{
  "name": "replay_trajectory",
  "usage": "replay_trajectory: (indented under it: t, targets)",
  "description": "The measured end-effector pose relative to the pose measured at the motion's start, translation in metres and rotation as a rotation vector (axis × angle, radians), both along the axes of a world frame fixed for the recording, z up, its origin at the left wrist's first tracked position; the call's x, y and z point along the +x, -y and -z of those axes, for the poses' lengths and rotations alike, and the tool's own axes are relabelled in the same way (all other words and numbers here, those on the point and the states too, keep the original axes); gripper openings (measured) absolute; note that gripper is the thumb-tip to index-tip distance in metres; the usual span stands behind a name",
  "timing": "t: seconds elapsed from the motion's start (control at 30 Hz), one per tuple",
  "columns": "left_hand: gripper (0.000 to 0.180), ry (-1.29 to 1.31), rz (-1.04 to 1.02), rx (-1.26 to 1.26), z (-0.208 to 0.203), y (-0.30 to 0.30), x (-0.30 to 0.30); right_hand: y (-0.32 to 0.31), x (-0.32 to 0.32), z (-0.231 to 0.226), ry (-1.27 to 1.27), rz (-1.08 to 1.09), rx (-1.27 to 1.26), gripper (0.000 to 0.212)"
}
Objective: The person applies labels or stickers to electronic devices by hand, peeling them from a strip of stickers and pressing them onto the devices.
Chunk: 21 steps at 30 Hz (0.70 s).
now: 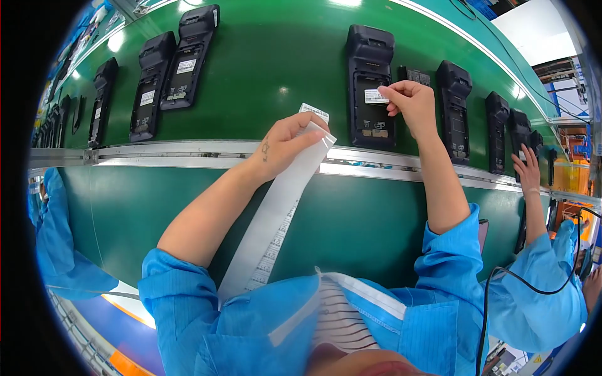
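My left hand [281,145] is closed on a long white strip of labels [271,210], which hangs down toward my chest with printed labels along one edge. Its upper end is folded over at my fingers. In front of me, a black handheld device [370,53] lies back side up on the green conveyor, its rear compartment exposed. Thumb and fingertips of my right hand [414,108] pinch the right end of a small white label [372,96] at that compartment. Whether the label is fully stuck down I cannot tell. A black battery-like block [415,76] lies just behind my right hand.
Several similar devices lie along the conveyor, including two with white labels at left [150,81] [191,53] and one at right [454,106]. A metal rail [207,149] separates conveyor and green bench [351,219]. A co-worker's hand [528,170] touches a device at far right.
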State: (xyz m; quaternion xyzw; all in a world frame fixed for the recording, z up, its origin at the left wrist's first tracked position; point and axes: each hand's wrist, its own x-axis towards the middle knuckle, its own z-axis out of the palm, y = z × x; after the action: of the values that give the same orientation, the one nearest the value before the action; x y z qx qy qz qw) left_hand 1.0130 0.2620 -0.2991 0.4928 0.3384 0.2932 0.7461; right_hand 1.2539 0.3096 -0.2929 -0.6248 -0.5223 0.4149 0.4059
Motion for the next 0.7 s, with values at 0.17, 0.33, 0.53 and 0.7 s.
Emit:
replay_trajectory:
  t: [0.17, 0.33, 0.53, 0.7]
  targets:
    - [0.017, 0.022, -0.011, -0.023, 0.001, 0.0, 0.005, 0.0, -0.001, -0.001, -0.012, -0.008, -0.003, 0.016]
    - [0.018, 0.032, -0.001, -0.022, 0.0, 0.001, 0.01, -0.002, -0.002, -0.003, 0.044, -0.027, 0.002, 0.019]
    - [0.017, -0.049, -0.035, 0.034, -0.005, 0.001, 0.02, -0.009, -0.005, -0.017, 0.315, -0.113, -0.062, 0.016]
    - [0.019, -0.081, -0.098, 0.129, 0.005, 0.002, 0.024, -0.009, -0.01, -0.03, 1.076, -0.192, -0.046, 0.02]
